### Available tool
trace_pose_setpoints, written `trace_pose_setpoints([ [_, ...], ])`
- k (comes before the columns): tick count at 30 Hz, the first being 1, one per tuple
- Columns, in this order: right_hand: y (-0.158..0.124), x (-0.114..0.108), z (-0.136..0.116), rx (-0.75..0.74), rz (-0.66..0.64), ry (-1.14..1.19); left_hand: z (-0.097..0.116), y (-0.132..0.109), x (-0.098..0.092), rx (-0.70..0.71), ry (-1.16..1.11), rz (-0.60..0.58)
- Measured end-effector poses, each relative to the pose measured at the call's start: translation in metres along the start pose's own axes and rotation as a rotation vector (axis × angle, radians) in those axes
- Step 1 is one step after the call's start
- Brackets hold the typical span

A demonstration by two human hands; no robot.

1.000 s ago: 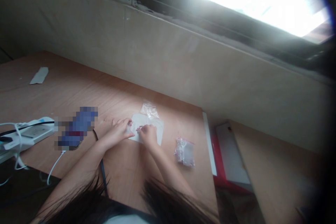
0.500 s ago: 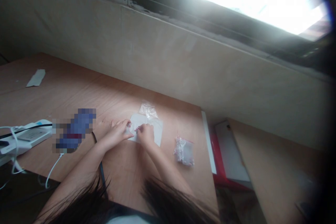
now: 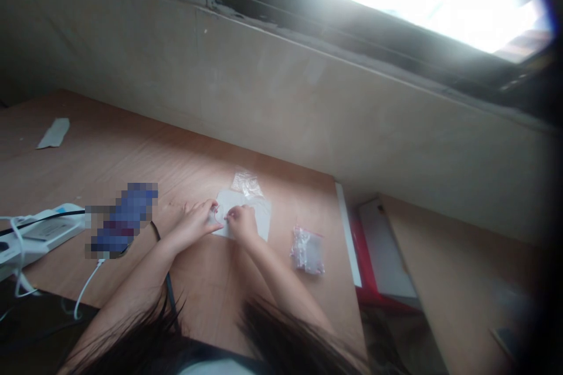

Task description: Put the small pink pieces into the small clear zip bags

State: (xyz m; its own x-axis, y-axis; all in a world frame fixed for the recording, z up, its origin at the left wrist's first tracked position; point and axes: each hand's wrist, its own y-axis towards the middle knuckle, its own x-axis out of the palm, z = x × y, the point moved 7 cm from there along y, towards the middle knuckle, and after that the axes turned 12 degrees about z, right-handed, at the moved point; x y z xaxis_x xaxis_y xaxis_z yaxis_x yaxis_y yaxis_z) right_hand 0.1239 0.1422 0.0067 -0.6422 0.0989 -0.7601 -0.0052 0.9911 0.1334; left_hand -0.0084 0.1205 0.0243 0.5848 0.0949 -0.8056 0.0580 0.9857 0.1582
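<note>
A: What is being handled?
B: A tiny pinkish piece (image 3: 227,218), too small to name, at the fingertips of the right hand (image 3: 244,225). Those fingers are closed on it, over a white, flat sheet (image 3: 264,220).
A: And the left hand (image 3: 200,221)?
B: Thumb and forefinger stand apart at the sheet's left edge. A thin, red-edged bit of clear plastic (image 3: 214,210) shows there; I can't tell whether it's gripped.
A: What lies around the sheet?
B: A crumpled clear plastic bag (image 3: 247,184) at its far edge, and a clear plastic packet with red edging (image 3: 308,251) well to its right.
A: The surface?
B: A reddish-brown wooden desk (image 3: 211,287), brighter around the hands. On its left are a blurred blue oblong object (image 3: 125,217), a white power strip (image 3: 50,231) and, farther off, a pale paper strip (image 3: 54,133).
A: And the room?
B: A beige wall (image 3: 264,94) runs behind the desk, under a dark-framed window (image 3: 396,0) full of glare. To the right, past a gap, is a second brown wooden surface (image 3: 461,269).
</note>
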Motion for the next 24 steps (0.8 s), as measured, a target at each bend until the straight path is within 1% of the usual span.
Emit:
trace_pose_setpoints([
  [5,0.0,0.006,0.0,-0.034,-0.042,-0.073,-0.003,-0.001,0.0,-0.031,-0.029,-0.019],
  [9,0.003,0.007,-0.003,-0.069,-0.107,-0.047,-0.004,-0.001,-0.001,-0.039,-0.029,-0.019],
  [13,0.006,-0.003,-0.01,-0.041,-0.053,0.062,-0.005,0.001,0.003,-0.051,-0.021,-0.018],
  [17,0.004,-0.011,-0.023,-0.079,-0.069,0.251,-0.003,0.0,0.002,-0.029,-0.013,-0.028],
  [19,0.003,-0.015,-0.019,-0.04,-0.029,0.252,-0.001,0.0,-0.002,-0.024,-0.005,-0.026],
  [21,0.0,-0.018,-0.012,0.002,0.03,0.203,0.001,0.0,-0.008,-0.022,0.0,-0.013],
  [24,-0.01,-0.011,-0.01,-0.007,0.033,0.132,0.001,0.001,-0.018,-0.029,-0.015,0.002],
])
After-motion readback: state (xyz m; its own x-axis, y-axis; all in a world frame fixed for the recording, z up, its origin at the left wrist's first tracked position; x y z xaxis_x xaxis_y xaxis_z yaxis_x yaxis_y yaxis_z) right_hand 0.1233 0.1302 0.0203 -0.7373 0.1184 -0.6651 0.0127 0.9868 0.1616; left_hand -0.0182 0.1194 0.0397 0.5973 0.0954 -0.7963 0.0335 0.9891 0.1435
